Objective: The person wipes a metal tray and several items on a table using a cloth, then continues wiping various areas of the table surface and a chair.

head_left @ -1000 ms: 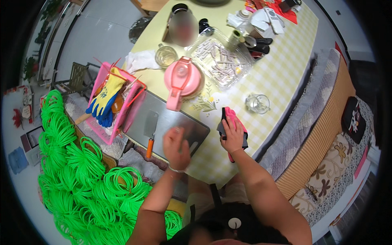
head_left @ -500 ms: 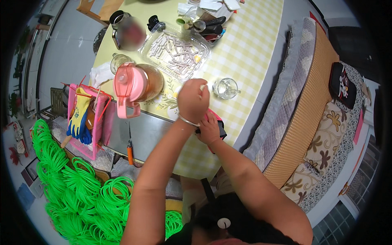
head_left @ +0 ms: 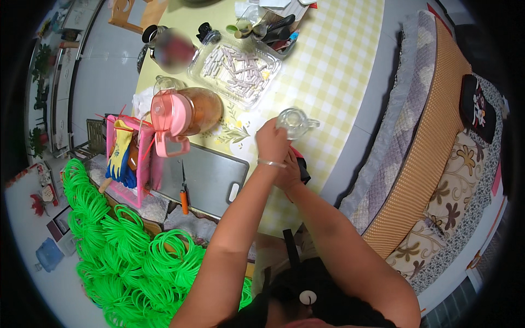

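My left hand [head_left: 272, 143], with a bracelet on its wrist, is closed at the near left side of a clear glass mug [head_left: 296, 123]. Its fingertips are partly hidden against the glass, and the mug's handle points right. Just below and nearer to me, my right hand [head_left: 290, 176] is closed around a red and black object [head_left: 304, 171]. Most of that object is covered by my hands, so its kind does not show. The left wrist crosses in front of the right fingers.
Left of my hands are a pink-lidded pitcher [head_left: 205, 112], a grey board [head_left: 213, 170] and an orange-handled knife [head_left: 184, 201]. A clear tray [head_left: 197, 70] holds short pale sticks. Green coiled bundles [head_left: 123, 251] and a pink basket [head_left: 139, 180] lie lower left.
My left hand has moved right from above the table to the glass mug. The mug has shifted slightly left toward it. My right hand stays on the red and black object.
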The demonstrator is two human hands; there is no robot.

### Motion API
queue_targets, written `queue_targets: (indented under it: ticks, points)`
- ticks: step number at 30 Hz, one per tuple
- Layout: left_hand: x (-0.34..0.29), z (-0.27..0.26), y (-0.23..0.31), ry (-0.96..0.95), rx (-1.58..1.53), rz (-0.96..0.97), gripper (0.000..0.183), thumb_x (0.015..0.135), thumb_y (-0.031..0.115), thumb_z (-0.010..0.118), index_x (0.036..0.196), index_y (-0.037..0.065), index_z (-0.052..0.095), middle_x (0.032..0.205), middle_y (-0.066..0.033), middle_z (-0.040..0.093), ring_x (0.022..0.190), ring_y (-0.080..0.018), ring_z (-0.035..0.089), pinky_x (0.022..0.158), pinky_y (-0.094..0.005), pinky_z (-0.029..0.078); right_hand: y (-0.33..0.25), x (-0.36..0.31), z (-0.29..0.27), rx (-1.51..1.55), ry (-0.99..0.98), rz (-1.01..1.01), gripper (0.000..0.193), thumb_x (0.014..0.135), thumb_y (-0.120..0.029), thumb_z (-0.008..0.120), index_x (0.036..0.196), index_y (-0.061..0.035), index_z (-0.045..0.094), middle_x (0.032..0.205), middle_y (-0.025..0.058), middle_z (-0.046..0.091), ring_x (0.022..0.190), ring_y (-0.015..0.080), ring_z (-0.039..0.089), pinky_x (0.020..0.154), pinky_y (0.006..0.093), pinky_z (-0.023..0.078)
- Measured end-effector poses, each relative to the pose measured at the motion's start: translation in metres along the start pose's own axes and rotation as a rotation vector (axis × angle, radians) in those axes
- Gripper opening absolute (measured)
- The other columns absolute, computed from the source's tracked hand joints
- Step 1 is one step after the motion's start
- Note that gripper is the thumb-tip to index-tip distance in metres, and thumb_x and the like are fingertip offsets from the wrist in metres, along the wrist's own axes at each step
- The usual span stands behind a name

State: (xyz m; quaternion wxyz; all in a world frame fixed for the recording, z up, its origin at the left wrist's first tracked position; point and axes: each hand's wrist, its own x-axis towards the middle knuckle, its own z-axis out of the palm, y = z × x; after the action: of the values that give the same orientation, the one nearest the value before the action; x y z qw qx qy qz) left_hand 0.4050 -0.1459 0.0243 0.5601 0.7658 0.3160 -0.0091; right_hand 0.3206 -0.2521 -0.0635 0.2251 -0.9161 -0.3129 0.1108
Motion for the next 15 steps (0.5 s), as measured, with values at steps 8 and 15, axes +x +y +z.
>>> queue_targets:
  ticks: [8,15]
  points:
    - [-0.034,-0.11,-0.052,0.361,-0.491,-0.341,0.025,0.095,0.006,0.049,0.112,-0.007,0.061,0.093,-0.0139,0.068,0.065,-0.0187,0.068,0.054,-0.0244,0.056,-0.005,0.018,-0.033,0.039,-0.045,-0.282,0.074,0.069,-0.022,0.071,0.139,-0.0153,0.049,0.15,0.0034,0.041,0.141,0.0273,0.033,0.116,0.0439,0.023]
    - [-0.026,-0.137,-0.074,0.422,-0.494,-0.411,0.024,0.099,0.013,0.049,0.108,-0.006,0.06,0.096,-0.0146,0.068,0.073,-0.0256,0.072,0.054,-0.0262,0.057,0.04,0.104,-0.043,0.053,-0.209,-0.451,0.083,0.069,-0.023,0.073,0.145,-0.0195,0.04,0.151,0.0025,0.039,0.137,0.0304,0.037,0.114,0.0461,0.025]
